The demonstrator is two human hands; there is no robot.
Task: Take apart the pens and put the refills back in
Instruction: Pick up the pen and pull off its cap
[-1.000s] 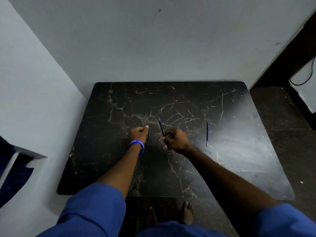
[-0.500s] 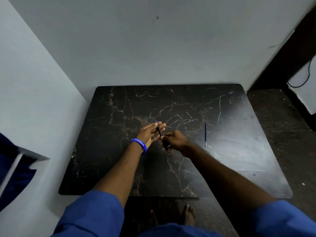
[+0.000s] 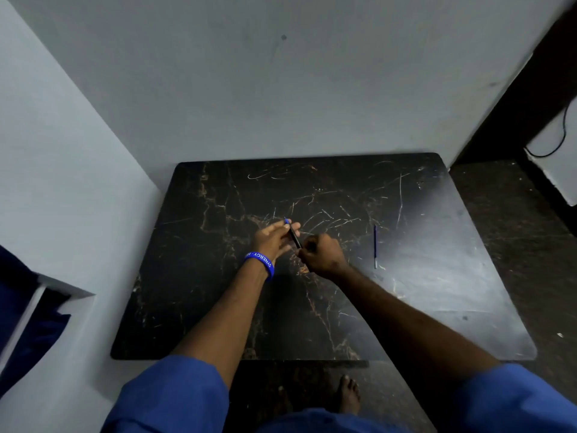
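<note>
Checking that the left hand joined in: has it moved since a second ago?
Yes. The left hand has shifted right, toward the loose refill lying on the table, and now touches the pen that the right hand grips.

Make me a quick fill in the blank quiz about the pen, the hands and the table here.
1. The right hand grips the black pen while the ___ hand's straight fingers touch its far end.
2. The wristband is coloured ___.
3. The loose refill lies on the table to the ___ of both hands.
Missing words: left; blue; right.
</note>
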